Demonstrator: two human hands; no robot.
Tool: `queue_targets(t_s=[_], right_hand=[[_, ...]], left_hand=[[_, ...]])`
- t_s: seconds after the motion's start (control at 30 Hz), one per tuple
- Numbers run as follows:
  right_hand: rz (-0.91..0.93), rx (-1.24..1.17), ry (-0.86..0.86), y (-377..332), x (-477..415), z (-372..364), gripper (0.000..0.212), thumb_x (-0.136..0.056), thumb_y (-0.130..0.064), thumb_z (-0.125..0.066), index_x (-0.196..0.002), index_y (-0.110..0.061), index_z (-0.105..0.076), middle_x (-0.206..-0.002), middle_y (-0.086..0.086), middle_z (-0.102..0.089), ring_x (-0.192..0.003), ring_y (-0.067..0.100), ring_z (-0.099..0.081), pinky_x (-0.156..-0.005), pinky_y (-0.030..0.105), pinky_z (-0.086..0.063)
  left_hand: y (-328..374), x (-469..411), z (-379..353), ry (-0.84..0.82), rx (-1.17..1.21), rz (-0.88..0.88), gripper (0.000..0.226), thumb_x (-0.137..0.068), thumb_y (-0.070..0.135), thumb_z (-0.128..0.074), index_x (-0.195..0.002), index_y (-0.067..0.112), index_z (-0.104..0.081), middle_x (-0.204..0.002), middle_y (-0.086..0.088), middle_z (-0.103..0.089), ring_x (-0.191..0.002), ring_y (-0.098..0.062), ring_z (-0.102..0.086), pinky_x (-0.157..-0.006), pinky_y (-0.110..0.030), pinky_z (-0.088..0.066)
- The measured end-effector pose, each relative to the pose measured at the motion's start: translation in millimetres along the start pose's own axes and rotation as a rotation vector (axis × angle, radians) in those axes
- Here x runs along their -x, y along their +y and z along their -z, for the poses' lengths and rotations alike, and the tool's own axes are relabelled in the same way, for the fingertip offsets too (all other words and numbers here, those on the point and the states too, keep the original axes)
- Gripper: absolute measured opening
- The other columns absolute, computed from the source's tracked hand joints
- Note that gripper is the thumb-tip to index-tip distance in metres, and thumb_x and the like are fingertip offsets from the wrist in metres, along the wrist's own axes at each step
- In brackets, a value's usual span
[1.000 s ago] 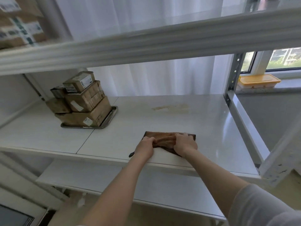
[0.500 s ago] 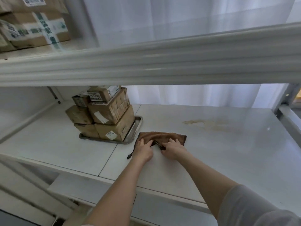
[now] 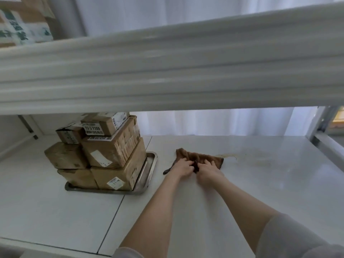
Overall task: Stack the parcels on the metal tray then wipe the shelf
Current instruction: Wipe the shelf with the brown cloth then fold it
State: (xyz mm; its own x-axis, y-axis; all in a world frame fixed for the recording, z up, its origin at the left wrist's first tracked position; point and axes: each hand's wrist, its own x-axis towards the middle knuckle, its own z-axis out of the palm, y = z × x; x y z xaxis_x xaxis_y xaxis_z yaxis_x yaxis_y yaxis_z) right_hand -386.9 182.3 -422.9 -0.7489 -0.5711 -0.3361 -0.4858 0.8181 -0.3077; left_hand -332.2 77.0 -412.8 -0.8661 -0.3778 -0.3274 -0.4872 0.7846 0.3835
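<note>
Several brown cardboard parcels (image 3: pixel 111 151) stand stacked on a metal tray (image 3: pixel 149 170) at the left of the white shelf (image 3: pixel 260 192). A brown cloth (image 3: pixel 197 156) lies bunched on the shelf just right of the tray. My left hand (image 3: pixel 181 167) and my right hand (image 3: pixel 209 170) sit side by side on the cloth's near edge, fingers curled into its folds. A yellowish stain (image 3: pixel 247 158) marks the shelf right of the cloth.
The upper shelf's front beam (image 3: pixel 167 71) crosses the whole view just above the hands. More boxes (image 3: pixel 22 25) sit on that upper shelf at the top left. A grey upright post (image 3: pixel 320 121) stands at the right end. White curtain behind.
Both hands have pushed the cloth farther back on the shelf, toward the stain, and bunched it between them. The view has dipped lower under the upper beam.
</note>
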Motion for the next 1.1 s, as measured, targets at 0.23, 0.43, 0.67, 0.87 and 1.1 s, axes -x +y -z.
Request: queue_targets(t_s=[0.23, 0.43, 0.67, 0.87, 1.1], right_hand=[[0.009, 0.026, -0.001, -35.8, -23.3, 0.5, 0.049, -0.097, -0.026, -0.035, -0.146, -0.027, -0.038, -0.158, 0.005, -0.018, -0.147, 0.037, -0.002, -0.118, 0.049, -0.013], [0.201, 0.038, -0.084, -34.5, -49.2, 10.1, 0.05, -0.101, -0.027, -0.029, -0.151, -0.03, -0.029, -0.162, -0.001, -0.009, -0.149, 0.028, 0.005, -0.12, 0.046, 0.004], [-0.167, -0.011, 0.081, 13.9, -55.6, 28.8, 0.055, -0.099, -0.031, -0.03, -0.153, -0.026, -0.021, -0.162, 0.002, -0.002, -0.147, 0.038, 0.004, -0.119, 0.049, -0.009], [-0.077, -0.025, 0.028, 8.4, -60.5, 22.6, 0.046, -0.095, -0.032, -0.036, -0.138, -0.026, -0.05, -0.151, 0.001, -0.037, -0.143, 0.031, -0.022, -0.117, 0.044, -0.019], [0.244, -0.003, -0.171, -10.6, -25.7, 12.5, 0.052, -0.097, -0.017, -0.031, -0.146, -0.034, -0.039, -0.161, -0.001, -0.015, -0.149, 0.027, -0.002, -0.12, 0.049, 0.0]], left_hand=[[-21.6, -11.9, 6.8, 0.176, -0.015, 0.111, 0.042, -0.098, 0.019, -0.034, -0.136, 0.017, -0.051, -0.148, -0.011, -0.039, -0.134, -0.029, -0.039, -0.112, -0.038, -0.033], [-30.6, -31.0, 11.5, 0.155, -0.055, 0.243, 0.049, -0.099, 0.027, -0.03, -0.148, 0.029, -0.03, -0.159, -0.015, -0.008, -0.146, -0.033, -0.01, -0.119, -0.044, -0.011], [19.1, -39.3, 1.5, 0.07, -0.037, -0.015, 0.051, -0.099, 0.015, -0.028, -0.147, 0.032, -0.034, -0.161, -0.004, -0.01, -0.147, -0.032, -0.007, -0.121, -0.041, -0.003], [14.8, -27.0, 6.6, 0.085, 0.216, -0.004, 0.04, -0.083, 0.022, -0.047, -0.118, 0.015, -0.066, -0.124, 0.0, -0.059, -0.116, -0.018, -0.051, -0.101, -0.028, -0.038], [-6.6, -18.1, 6.6, 0.148, -0.016, 0.303, 0.049, -0.098, 0.021, -0.03, -0.145, 0.031, -0.032, -0.16, -0.011, -0.002, -0.145, -0.041, -0.002, -0.118, -0.051, -0.005]])
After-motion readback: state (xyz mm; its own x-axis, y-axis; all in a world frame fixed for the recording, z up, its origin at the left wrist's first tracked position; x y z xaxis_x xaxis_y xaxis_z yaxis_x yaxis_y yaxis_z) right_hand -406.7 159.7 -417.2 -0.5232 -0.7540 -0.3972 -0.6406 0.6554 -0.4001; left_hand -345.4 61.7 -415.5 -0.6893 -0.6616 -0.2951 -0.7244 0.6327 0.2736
